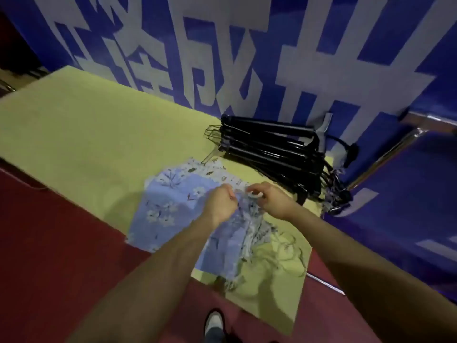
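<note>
Head view: both hands (243,203) pinch soft floral cloth (170,206).

The cloth (170,209) that my left hand (220,203) and right hand (270,201) pinch is thin, soft fabric, matt, with a flower print, and it is puckered where I gather it. It lies on a table (86,134) whose yellow-green top looks matt and smooth, while the hangers (272,154) are glossy black plastic with thin wire parts. The banner (247,58) looks like a smooth, faintly shiny sheet, the floor (49,243) is matt red carpet, and the tube (385,157) is polished metal.
</note>
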{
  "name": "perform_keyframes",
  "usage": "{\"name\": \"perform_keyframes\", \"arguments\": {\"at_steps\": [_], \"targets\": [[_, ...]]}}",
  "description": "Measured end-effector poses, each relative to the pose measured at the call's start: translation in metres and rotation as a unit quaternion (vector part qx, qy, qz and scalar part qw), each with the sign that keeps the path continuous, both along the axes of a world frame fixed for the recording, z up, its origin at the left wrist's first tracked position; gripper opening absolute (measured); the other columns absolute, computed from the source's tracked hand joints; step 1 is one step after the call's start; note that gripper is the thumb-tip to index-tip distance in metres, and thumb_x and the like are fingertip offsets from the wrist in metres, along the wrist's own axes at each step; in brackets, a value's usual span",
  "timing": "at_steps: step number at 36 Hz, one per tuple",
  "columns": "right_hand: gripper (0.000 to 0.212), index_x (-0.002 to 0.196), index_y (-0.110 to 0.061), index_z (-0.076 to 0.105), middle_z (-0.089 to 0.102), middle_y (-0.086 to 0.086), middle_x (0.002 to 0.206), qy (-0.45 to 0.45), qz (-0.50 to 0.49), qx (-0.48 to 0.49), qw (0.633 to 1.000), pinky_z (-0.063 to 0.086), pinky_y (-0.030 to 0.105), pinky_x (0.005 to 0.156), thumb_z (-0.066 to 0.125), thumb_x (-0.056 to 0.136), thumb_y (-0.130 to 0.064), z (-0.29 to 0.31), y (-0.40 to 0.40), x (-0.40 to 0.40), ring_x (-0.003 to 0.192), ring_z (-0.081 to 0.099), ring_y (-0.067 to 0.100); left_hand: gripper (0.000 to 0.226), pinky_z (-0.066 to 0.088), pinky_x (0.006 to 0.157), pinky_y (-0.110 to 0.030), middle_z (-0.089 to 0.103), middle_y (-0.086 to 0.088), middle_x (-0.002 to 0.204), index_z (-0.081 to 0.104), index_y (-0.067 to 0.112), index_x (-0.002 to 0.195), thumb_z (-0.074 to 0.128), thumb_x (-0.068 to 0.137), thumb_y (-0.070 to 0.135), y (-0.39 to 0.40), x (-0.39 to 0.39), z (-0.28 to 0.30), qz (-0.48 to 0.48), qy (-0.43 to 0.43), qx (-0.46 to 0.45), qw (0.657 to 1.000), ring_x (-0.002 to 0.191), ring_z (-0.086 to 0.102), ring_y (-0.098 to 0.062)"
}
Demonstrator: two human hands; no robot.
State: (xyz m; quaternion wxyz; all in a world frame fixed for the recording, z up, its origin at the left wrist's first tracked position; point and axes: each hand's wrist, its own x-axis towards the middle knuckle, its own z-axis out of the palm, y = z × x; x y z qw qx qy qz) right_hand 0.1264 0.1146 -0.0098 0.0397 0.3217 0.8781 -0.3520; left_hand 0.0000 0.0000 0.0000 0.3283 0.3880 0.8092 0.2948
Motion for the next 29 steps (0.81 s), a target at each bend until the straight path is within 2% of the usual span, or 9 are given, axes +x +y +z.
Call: {"name": "perform_keyframes", "arguments": {"at_steps": [4, 6, 9, 11, 13, 17, 19, 22, 29], "targets": [[0.056, 0.136, -0.028, 0.047, 0.045, 0.011, 0.127, -0.073, 0.037, 0.038, 0.996, 0.038, 0.044, 0.098, 0.051, 0.084, -0.007, -0.027, -0.009, -0.009, 0.112, 0.046, 0.034, 0.032, 0.018, 0.048, -0.026, 0.025, -0.005, 0.056, 0.033, 0.015, 0.065, 0.044, 0.094, 0.005, -0.001, -0.007, -0.015, -0.05, 0.043, -0.073, 0.995, 0.051, 0.021, -0.017], [0.048, 0.128, -0.026, 0.056, 0.05, 0.01, 0.123, -0.056, 0.018, 0.057, 0.997, 0.04, 0.045, 0.095, 0.052, 0.083, -0.01, -0.037, -0.012, -0.011, 0.11, 0.049, 0.034, 0.039, 0.015, 0.05, -0.028, 0.022, -0.006, 0.056, 0.024, 0.015, 0.06, 0.044, 0.091, 0.004, 0.0, -0.01, -0.02, -0.085, 0.038, -0.087, 0.992, 0.052, 0.018, -0.018], [0.024, 0.102, -0.018, 0.07, 0.058, 0.008, 0.108, 0.01, -0.038, 0.074, 0.996, 0.046, 0.043, 0.088, 0.055, 0.085, -0.014, -0.041, -0.012, -0.017, 0.101, 0.056, 0.031, 0.037, 0.025, 0.054, -0.032, 0.033, -0.007, 0.057, 0.032, 0.012, 0.058, 0.05, 0.09, 0.016, 0.003, -0.012, -0.02, -0.114, 0.042, -0.107, 0.987, 0.055, 0.03, -0.021], [0.014, 0.091, -0.014, 0.07, 0.055, 0.001, 0.098, 0.053, -0.087, 0.049, 0.994, 0.046, 0.039, 0.084, 0.057, 0.085, -0.013, -0.036, -0.013, -0.024, 0.094, 0.057, 0.026, 0.033, 0.037, 0.064, -0.035, 0.053, -0.012, 0.072, 0.054, 0.008, 0.074, 0.048, 0.09, 0.037, 0.006, -0.015, -0.016, -0.11, 0.054, -0.116, 0.986, 0.07, 0.047, -0.028], [0.011, 0.08, -0.016, 0.062, 0.05, 0.0, 0.088, 0.076, -0.115, 0.015, 0.99, 0.044, 0.038, 0.078, 0.056, 0.087, -0.012, -0.029, -0.015, -0.03, 0.083, 0.054, 0.023, 0.039, 0.043, 0.079, -0.039, 0.06, -0.016, 0.1, 0.06, 0.007, 0.1, 0.052, 0.086, 0.043, 0.008, -0.016, -0.012, -0.114, 0.065, -0.12, 0.984, 0.095, 0.053, -0.034], [0.033, 0.062, -0.023, 0.041, 0.043, -0.003, 0.061, 0.114, -0.173, -0.036, 0.978, 0.033, 0.027, 0.055, 0.055, 0.091, -0.015, -0.015, -0.016, -0.039, 0.054, 0.04, 0.008, 0.042, 0.042, 0.087, -0.041, 0.055, -0.015, 0.106, 0.056, 0.014, 0.102, 0.054, 0.082, 0.051, 0.009, -0.022, 0.002, -0.149, 0.102, -0.096, 0.979, 0.107, 0.049, -0.032], [0.032, 0.061, -0.016, 0.044, 0.041, -0.002, 0.057, 0.145, -0.194, -0.068, 0.968, 0.029, 0.02, 0.05, 0.057, 0.09, -0.013, -0.005, -0.014, -0.041, 0.048, 0.036, 0.004, 0.044, 0.04, 0.091, -0.04, 0.05, -0.012, 0.111, 0.054, 0.012, 0.111, 0.054, 0.085, 0.047, 0.005, -0.027, 0.011, -0.155, 0.113, -0.088, 0.977, 0.11, 0.045, -0.029], [0.027, 0.068, -0.002, 0.051, 0.041, 0.006, 0.057, 0.179, -0.209, -0.082, 0.958, 0.031, 0.023, 0.05, 0.061, 0.089, -0.014, 0.008, -0.012, -0.04, 0.047, 0.036, 0.007, 0.032, 0.041, 0.094, -0.04, 0.043, -0.013, 0.118, 0.053, 0.005, 0.113, 0.05, 0.092, 0.029, -0.001, -0.033, 0.024, -0.165, 0.159, -0.069, 0.971, 0.115, 0.042, -0.031], [0.024, 0.07, -0.015, 0.049, 0.047, -0.001, 0.059, 0.23, -0.213, -0.034, 0.949, 0.032, 0.018, 0.05, 0.067, 0.086, -0.015, 0.026, -0.017, -0.042, 0.051, 0.04, 0.007, 0.031, 0.035, 0.062, -0.032, 0.047, -0.016, 0.113, 0.034, 0.009, 0.12, 0.044, 0.092, 0.001, -0.008, -0.035, 0.057, -0.203, 0.323, 0.001, 0.924, 0.09, 0.051, -0.031]]}}
